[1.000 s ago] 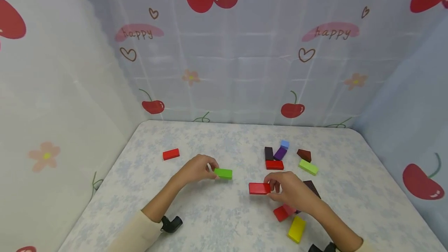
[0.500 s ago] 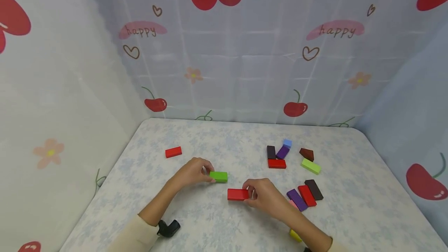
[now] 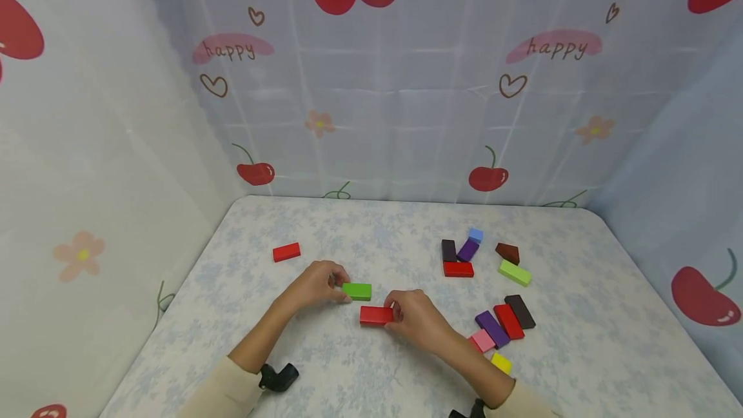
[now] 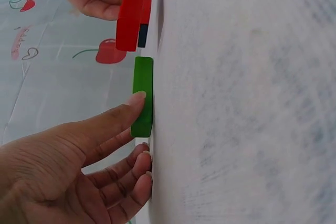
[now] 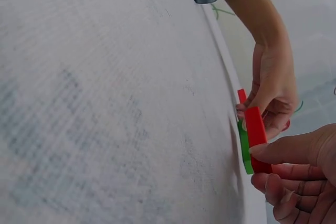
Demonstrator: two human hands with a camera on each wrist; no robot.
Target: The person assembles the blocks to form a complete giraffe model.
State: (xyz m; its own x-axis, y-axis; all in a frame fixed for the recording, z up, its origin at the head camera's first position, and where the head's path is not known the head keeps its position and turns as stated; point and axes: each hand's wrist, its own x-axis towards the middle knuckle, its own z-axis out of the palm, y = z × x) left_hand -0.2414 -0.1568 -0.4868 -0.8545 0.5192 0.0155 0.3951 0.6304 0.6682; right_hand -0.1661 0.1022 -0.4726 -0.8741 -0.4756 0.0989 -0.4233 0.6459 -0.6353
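My left hand [image 3: 316,286] pinches one end of a green block [image 3: 357,291] that lies on the table; in the left wrist view the thumb presses on the side of the green block [image 4: 143,97]. My right hand [image 3: 419,321] pinches the right end of a red block [image 3: 375,316] between thumb and fingers. In the head view this red block is just nearer to me than the green one, its long side about parallel to it. The left wrist view shows the red block [image 4: 131,17] apart from the green block, held a little above the table.
A lone red block [image 3: 286,252] lies at the back left. At the back right are a dark block [image 3: 449,250], a purple block [image 3: 467,250], a light-green block [image 3: 515,273] and others. Nearer my right forearm lie a pink block [image 3: 483,340], a yellow block [image 3: 502,362] and several more.
My right hand has carried the red block leftward, from the right side to just in front of the green block. My left hand has shifted slightly left with the green block.
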